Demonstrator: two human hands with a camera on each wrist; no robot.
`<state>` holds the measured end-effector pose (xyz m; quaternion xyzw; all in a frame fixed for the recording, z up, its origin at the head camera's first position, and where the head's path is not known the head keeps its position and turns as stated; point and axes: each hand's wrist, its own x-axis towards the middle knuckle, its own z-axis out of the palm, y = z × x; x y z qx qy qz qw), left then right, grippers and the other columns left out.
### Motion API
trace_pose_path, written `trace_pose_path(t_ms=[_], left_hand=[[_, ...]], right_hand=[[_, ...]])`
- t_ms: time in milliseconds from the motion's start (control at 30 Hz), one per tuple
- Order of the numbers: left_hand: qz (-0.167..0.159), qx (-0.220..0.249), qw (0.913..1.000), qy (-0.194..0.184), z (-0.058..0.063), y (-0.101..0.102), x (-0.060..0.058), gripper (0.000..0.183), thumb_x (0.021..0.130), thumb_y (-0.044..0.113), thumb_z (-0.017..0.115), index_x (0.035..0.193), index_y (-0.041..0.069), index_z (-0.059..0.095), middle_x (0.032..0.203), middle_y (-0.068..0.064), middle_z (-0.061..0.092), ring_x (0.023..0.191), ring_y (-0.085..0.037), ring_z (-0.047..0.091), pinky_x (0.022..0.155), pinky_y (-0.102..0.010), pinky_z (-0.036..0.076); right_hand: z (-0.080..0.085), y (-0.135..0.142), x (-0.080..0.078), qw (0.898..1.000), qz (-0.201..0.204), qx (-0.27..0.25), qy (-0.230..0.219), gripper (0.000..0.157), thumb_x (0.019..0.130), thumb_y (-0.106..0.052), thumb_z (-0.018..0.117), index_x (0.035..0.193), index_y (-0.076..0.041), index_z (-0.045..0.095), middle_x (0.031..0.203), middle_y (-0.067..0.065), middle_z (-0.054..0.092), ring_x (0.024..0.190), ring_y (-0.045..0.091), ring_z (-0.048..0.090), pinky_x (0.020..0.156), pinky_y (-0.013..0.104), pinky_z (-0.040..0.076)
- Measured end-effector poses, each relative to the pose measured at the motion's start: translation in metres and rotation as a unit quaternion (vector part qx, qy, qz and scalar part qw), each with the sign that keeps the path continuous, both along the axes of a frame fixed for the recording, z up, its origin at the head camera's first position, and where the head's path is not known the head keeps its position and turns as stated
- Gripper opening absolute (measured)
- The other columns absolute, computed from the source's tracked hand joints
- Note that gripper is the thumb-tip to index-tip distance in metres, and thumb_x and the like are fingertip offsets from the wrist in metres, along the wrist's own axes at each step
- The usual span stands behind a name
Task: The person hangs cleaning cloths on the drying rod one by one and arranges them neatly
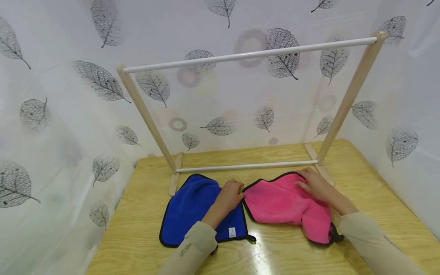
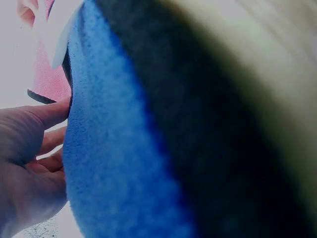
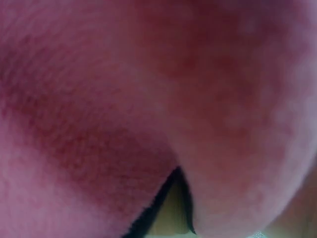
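A blue cloth [image 1: 192,214] with black trim and a small white label lies on the table's left part, its upper edge rumpled. To its right is a creased pink cloth [image 1: 275,202], also black-edged. My left hand [image 1: 225,196] lies over the blue cloth's right side and pinches the pink cloth's left corner; in the left wrist view, blue cloth [image 2: 109,139] hides its fingertips. My right hand [image 1: 317,187] grips the pink cloth's upper right corner. Folds of pink cloth [image 3: 99,99] fill most of the right wrist view.
Behind the cloths stands a wooden rack [image 1: 148,118] with a white top rod [image 1: 251,55] and a white lower rod [image 1: 247,166]. The wooden table [image 1: 137,229] meets a leaf-patterned curtain [image 1: 220,103] at the back and sides.
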<state>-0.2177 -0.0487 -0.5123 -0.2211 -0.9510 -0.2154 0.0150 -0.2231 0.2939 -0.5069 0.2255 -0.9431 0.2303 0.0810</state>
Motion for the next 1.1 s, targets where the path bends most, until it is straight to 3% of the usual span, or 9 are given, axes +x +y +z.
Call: trace_pose_path(t_ms=[533, 833, 933, 1100], left_hand=[[0.006, 0.004, 0.9999, -0.009, -0.002, 0.003, -0.004, 0.022, 0.089, 0.019, 0.082, 0.107, 0.006, 0.079, 0.090, -0.004, 0.064, 0.091, -0.023, 0.063, 0.084, -0.035, 0.054], [0.016, -0.006, 0.9997, -0.017, -0.002, 0.006, -0.004, 0.021, 0.088, 0.018, 0.082, 0.106, 0.008, 0.080, 0.093, -0.004, 0.068, 0.092, -0.023, 0.065, 0.083, -0.036, 0.055], [0.024, -0.006, 0.9995, -0.018, -0.002, 0.007, -0.005, 0.020, 0.088, 0.018, 0.083, 0.106, 0.009, 0.079, 0.098, -0.005, 0.071, 0.096, -0.023, 0.067, 0.084, -0.036, 0.056], [0.030, 0.008, 0.9994, -0.017, -0.003, 0.008, -0.005, 0.018, 0.086, 0.017, 0.085, 0.101, 0.009, 0.077, 0.098, -0.005, 0.073, 0.095, -0.023, 0.069, 0.082, -0.036, 0.057]], right_hand=[[-0.004, -0.002, -0.013, 1.000, 0.001, 0.028, -0.008, 0.048, 0.091, -0.005, 0.076, 0.127, 0.020, 0.057, 0.111, 0.031, 0.060, 0.103, 0.048, 0.062, 0.089, 0.062, 0.052], [-0.007, -0.001, -0.020, 0.999, 0.011, 0.028, -0.024, 0.043, 0.089, -0.006, 0.076, 0.125, 0.014, 0.062, 0.098, 0.020, 0.061, 0.092, 0.040, 0.063, 0.081, 0.058, 0.053], [-0.008, 0.000, -0.022, 1.000, 0.009, 0.015, -0.015, 0.038, 0.090, -0.007, 0.076, 0.122, 0.012, 0.065, 0.098, 0.020, 0.064, 0.093, 0.040, 0.063, 0.082, 0.058, 0.052], [-0.012, 0.001, -0.024, 1.000, 0.007, -0.028, 0.003, 0.020, 0.094, -0.005, 0.074, 0.110, 0.006, 0.073, 0.088, 0.012, 0.067, 0.081, 0.029, 0.060, 0.071, 0.047, 0.050]])
